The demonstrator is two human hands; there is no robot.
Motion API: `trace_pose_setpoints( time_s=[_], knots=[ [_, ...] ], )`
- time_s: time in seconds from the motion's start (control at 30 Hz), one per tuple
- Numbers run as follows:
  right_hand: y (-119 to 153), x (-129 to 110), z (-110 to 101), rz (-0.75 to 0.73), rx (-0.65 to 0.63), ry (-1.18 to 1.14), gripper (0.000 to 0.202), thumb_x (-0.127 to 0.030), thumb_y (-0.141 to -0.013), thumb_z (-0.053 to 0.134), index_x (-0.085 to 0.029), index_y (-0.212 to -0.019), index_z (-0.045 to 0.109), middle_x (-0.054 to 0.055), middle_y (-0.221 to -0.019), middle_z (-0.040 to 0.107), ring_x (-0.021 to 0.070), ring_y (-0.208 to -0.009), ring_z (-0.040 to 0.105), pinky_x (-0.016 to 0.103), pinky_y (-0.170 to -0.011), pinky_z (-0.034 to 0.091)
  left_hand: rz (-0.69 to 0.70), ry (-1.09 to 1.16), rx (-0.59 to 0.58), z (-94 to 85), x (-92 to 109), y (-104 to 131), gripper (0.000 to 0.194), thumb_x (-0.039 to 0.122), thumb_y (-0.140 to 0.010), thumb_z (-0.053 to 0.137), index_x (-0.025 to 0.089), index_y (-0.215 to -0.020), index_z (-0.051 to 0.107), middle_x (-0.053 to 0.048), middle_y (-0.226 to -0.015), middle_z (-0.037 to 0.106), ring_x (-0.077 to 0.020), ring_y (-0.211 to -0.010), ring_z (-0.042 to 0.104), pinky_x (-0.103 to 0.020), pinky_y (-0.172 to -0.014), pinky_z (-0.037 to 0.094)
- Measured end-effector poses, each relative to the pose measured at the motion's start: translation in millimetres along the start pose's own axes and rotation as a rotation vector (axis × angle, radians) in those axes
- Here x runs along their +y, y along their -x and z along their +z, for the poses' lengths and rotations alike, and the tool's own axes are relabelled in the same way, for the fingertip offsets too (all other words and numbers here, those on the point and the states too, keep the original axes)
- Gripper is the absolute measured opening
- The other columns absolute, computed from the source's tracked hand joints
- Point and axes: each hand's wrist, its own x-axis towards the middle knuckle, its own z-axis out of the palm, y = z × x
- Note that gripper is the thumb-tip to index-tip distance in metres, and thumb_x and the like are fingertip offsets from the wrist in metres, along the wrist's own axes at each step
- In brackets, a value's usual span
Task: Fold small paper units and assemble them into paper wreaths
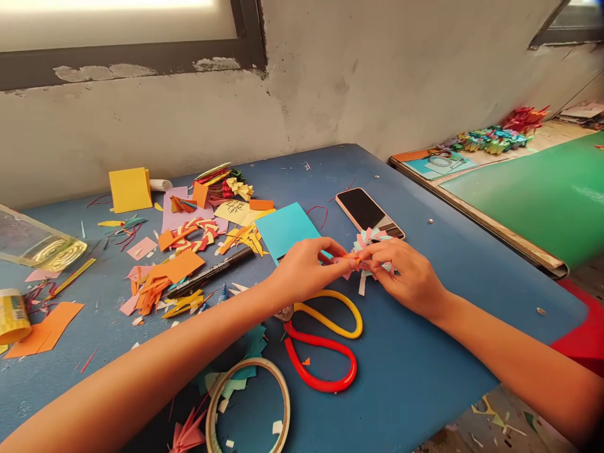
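Observation:
Both hands meet over the table around a folded-paper ring (370,239) in pink, white and pale green. My left hand (314,267) comes in from the left, its fingertips pinched on the ring's near left edge, where a bit of orange paper shows. My right hand (406,270) grips the ring from the right, fingers curled over it and hiding much of it. A narrow pale strip hangs below the ring. Just under my left hand lie scissors (325,340) with one yellow and one red handle. A blue paper sheet (290,226) lies behind my left hand.
A phone (370,212) lies beyond the ring. To the left are a black marker (212,272), orange paper pieces (177,267), a red-and-yellow paper ring (207,233) and a yellow jar (13,316). A tape roll (285,402) lies in front. A green table (533,189) stands right.

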Motion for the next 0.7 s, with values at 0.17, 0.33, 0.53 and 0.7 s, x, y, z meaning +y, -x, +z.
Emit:
trace_pose_setpoints(
  time_s=[0.17,0.33,0.53,0.7],
  knots=[
    [-2.0,-1.6,-4.1,0.111,-0.055,-0.157,0.02,-0.008,-0.084,0.059,-0.022,-0.097,0.06,0.002,-0.091,0.072,0.0156,-0.085,0.068,0.028,-0.077,0.054,0.083,-0.061,0.014,2.6,-2.1,4.7,0.021,0.037,-0.082,0.061,0.017,-0.087,0.068,-0.003,-0.082,0.073,-0.015,-0.074,0.066,-0.023,-0.064,0.051],
    [-5.5,1.5,-8.8,0.212,-0.048,-0.111,0.019,-0.012,-0.085,0.059,-0.024,-0.096,0.069,0.0,-0.091,0.073,0.0166,-0.087,0.067,0.029,-0.082,0.054,0.19,-0.065,0.061,5.7,-7.7,4.8,0.018,0.031,-0.083,0.062,0.017,-0.089,0.07,-0.003,-0.082,0.072,-0.0135,-0.073,0.065,-0.022,-0.064,0.052],
    [-5.0,5.1,-5.5,0.211,-0.132,-0.108,0.019,-0.012,-0.086,0.057,-0.023,-0.095,0.07,0.001,-0.09,0.074,0.0166,-0.086,0.068,0.028,-0.08,0.055,0.316,-0.079,0.104,13.7,-17.2,4.1,0.011,0.02,-0.082,0.063,0.017,-0.087,0.071,-0.002,-0.079,0.07,-0.0121,-0.07,0.064,-0.021,-0.064,0.053],
    [-6.2,4.1,-4.2,0.201,-0.128,-0.112,0.016,-0.013,-0.086,0.057,-0.021,-0.091,0.07,0.002,-0.086,0.073,0.0167,-0.083,0.068,0.029,-0.078,0.055,0.344,-0.128,0.134,18.4,-19.5,3.1,0.009,0.017,-0.081,0.063,0.017,-0.086,0.07,-0.002,-0.08,0.07,-0.0123,-0.072,0.064,-0.021,-0.066,0.053]
  ],
)
